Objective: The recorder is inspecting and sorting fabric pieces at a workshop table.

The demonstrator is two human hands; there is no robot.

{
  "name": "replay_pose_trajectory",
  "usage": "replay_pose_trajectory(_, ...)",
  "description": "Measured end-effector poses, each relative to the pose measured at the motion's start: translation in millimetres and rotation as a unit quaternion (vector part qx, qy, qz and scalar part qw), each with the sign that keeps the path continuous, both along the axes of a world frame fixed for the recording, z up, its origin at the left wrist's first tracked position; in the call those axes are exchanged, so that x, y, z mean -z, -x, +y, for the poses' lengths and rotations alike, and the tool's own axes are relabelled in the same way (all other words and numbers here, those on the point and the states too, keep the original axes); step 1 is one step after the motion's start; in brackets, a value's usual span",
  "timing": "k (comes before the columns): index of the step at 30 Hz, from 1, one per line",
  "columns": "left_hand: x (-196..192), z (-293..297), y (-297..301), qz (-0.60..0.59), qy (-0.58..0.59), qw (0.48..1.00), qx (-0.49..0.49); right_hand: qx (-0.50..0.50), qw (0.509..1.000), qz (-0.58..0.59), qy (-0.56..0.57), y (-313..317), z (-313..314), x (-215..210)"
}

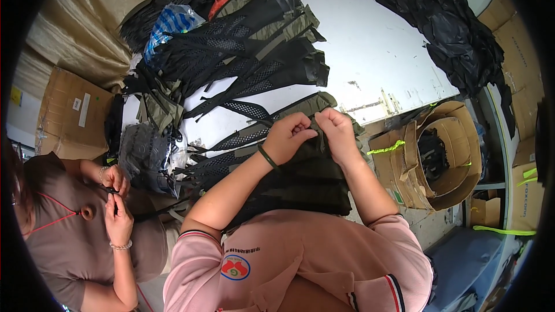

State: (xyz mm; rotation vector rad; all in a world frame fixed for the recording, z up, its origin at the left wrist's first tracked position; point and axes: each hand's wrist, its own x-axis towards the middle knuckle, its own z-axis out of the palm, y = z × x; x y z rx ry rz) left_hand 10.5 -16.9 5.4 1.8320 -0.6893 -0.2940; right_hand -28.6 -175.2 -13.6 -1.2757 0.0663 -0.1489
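My left hand and my right hand meet at the table's near edge, fingers closed in a pinch. Between and under them lies a dark olive fabric piece, and both hands grip its edge; the exact spot is hidden by my fingers. More of the dark fabric hangs down in front of my body. Just to the left, black mesh straps with loose webbing ends stick out from the same layers. Farther back, a stack of similar olive and black sewn pieces covers the table.
The white table carries a black fabric heap on the far right. A blue-striped plastic bag sits at the back left. Open cardboard boxes stand at right. At left, a co-worker's hands hold a small black item.
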Motion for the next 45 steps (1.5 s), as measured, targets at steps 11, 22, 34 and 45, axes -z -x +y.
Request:
replay_pose_trajectory(11, -22.3, 19.4, -22.3, 0.105, 0.122, 0.986, 0.037, -0.242, 0.948, 0.073, -0.193, 18.8, -12.4, -16.6)
replay_pose_trajectory(22, -19.1, 23.2, -22.7, -0.02, 0.117, 0.992, 0.044, -0.258, 0.911, 0.108, -0.304, 20.2, 2.3, -29.7)
replay_pose_trajectory(34, -18.7, 23.1, -21.4, -0.076, 0.098, 0.992, 0.034, -0.258, 0.93, 0.078, -0.252, 20.6, 6.9, -19.6)
replay_pose_trajectory(45, -22.1, 18.7, -16.7, -0.191, 0.009, 0.981, 0.024, -0.131, 0.98, 0.089, -0.118, 20.9, 5.0, -23.3)
